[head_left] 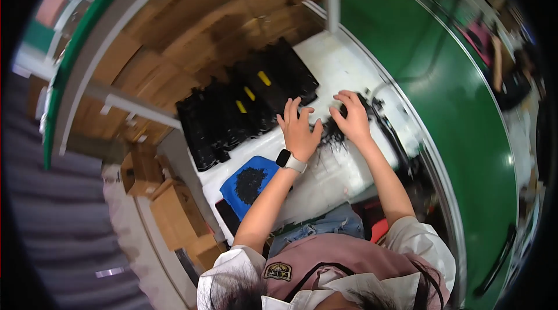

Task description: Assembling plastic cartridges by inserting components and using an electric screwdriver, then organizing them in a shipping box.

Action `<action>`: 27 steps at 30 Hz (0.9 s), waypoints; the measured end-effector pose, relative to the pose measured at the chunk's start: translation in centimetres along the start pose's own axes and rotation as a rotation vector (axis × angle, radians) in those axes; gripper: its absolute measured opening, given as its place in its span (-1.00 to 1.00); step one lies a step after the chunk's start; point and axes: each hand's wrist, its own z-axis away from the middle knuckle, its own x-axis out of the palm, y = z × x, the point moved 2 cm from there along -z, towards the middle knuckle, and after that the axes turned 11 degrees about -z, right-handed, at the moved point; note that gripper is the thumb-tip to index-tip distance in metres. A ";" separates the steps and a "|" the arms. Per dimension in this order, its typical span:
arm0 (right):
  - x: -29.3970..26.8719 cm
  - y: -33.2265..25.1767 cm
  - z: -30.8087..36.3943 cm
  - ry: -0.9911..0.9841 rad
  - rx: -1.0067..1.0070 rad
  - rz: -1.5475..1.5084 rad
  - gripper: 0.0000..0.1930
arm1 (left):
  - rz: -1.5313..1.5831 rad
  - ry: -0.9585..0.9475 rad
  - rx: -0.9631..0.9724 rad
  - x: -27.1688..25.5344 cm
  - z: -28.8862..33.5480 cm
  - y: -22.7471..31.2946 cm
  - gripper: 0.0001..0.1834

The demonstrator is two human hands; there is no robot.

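My left hand point(299, 135), with a watch point(285, 158) on its wrist, hovers over the white tabletop point(328, 51) with fingers spread and nothing visible in it. To its right, my right hand point(354, 121) has its fingers bent and its thumb apart; it looks open as well. Between and just under the two hands lies a loose heap of small black parts point(331, 134). Beyond my left hand stretches a row of black bundles point(224, 115), some with yellow labels point(264, 78). Nearer me, a blue tray point(231, 189) holds many tiny black pieces point(251, 184).
A dark phone point(227, 214) lies beside the blue tray. Cardboard boxes point(197, 19) are stacked behind the table, and open cartons point(177, 211) stand at the left. Along the right runs a green conveyor belt point(465, 135) with a metal edge. Another person point(511, 77) sits beyond it.
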 end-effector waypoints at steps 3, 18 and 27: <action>-3.0 -1.7 10.0 0.130 0.106 0.057 -0.76 | 0.260 -0.035 0.183 0.4 3.7 2.8 -0.72; 4.2 -8.4 66.1 0.870 1.367 0.158 -0.75 | 0.756 -0.821 0.926 0.6 28.3 15.9 -0.80; 12.0 -13.3 79.5 1.176 1.762 -0.156 -0.73 | 0.677 -1.400 1.069 4.2 43.4 19.6 -0.76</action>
